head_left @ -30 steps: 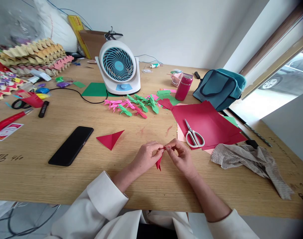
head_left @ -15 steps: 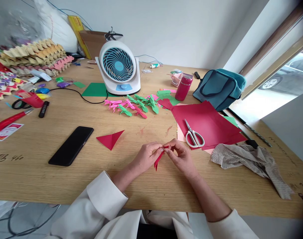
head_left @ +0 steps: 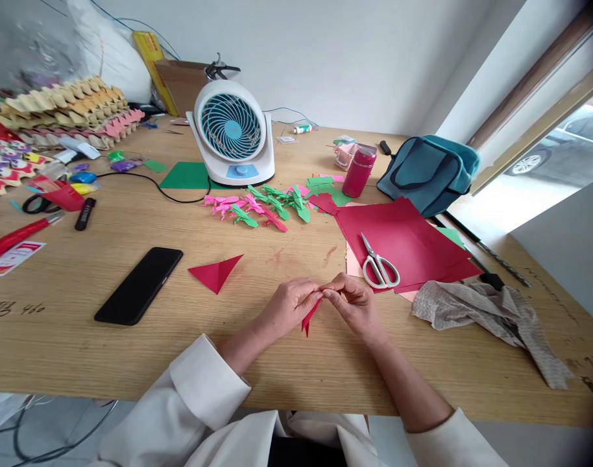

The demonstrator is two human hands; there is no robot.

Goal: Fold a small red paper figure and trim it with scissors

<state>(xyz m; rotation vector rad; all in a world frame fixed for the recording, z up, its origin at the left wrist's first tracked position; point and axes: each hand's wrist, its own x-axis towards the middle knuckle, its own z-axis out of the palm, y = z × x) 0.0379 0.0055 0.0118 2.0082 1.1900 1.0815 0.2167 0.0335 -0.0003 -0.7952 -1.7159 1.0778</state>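
Note:
Between my two hands is a narrow folded piece of red paper point(head_left: 310, 316), its split, pointed end hanging down over the table. My left hand point(head_left: 296, 303) pinches it from the left with thumb and fingers. From the other side, my right hand point(head_left: 350, 303) pinches the same piece, and the fingertips of both hands meet at its top, hiding that end. A red paper triangle point(head_left: 216, 272) lies to the left. White-handled scissors point(head_left: 380, 267) rest on a stack of red paper sheets point(head_left: 413, 237) at the right. Folded green and pink paper figures point(head_left: 257, 206) lie beyond my hands.
A black phone point(head_left: 139, 285) lies left. Behind stand a white fan point(head_left: 233, 130) and a red flask point(head_left: 359, 170). At the right are a teal bag point(head_left: 427, 172) and a crumpled cloth point(head_left: 491, 321). Egg trays point(head_left: 72, 107) are stacked far left.
The fingertips have closed together over the top of the folded red paper, covering more of it. Its pointed end has dropped slightly. Other things stay put.

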